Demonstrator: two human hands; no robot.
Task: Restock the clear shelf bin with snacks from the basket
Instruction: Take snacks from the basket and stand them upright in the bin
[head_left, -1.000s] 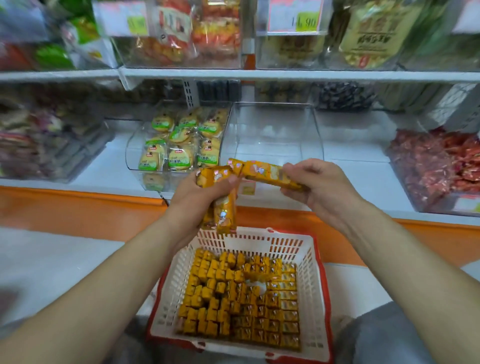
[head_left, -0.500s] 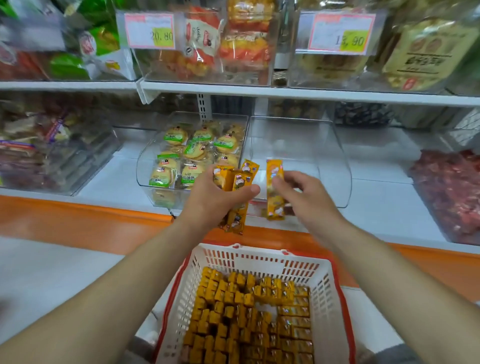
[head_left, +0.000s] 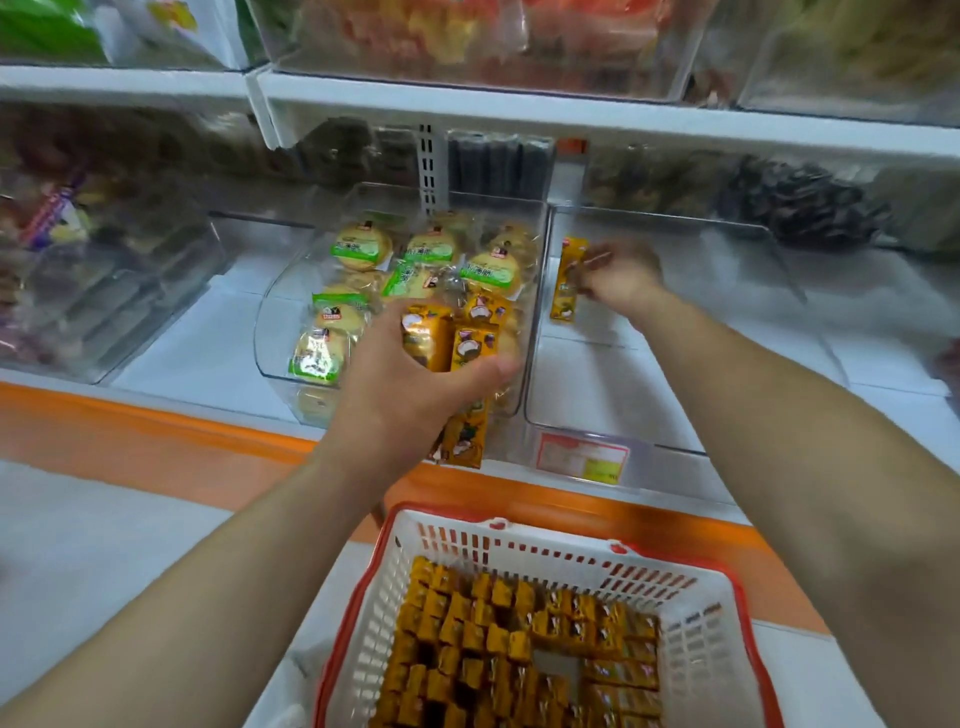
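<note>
The orange snack bar (head_left: 568, 280) is inside the clear shelf bin (head_left: 675, 364), close against the bin's left wall and toward its back. Its long axis runs from the bin's front to its back, with the red-topped end pointing at the back wall. Whether it already touches the bin floor cannot be told. The right hand (head_left: 621, 278) reaches in over the bin's front lip and pinches the bar at mid-length from its right side, though motion blur hides how the single fingers lie. Right of that hand, and between it and the front lip, the bin's floor shows open. The curved side walls and the low front lip are the nearest edges. A price label (head_left: 582, 457) hangs on the front of the bin. The left hand (head_left: 415, 384) is left of the bin, in front of the neighbouring bin of round cakes (head_left: 358, 247). Its fingers and thumb are curled round a bundle of orange bars (head_left: 449, 338), which are held roughly upright with their lower ends sticking out below the palm. Below the clear shelf bin, on the near side of the orange shelf edge (head_left: 156, 431), is the white basket (head_left: 561, 551) with a red rim. More orange bars (head_left: 498, 649) are packed in it on end.
</note>
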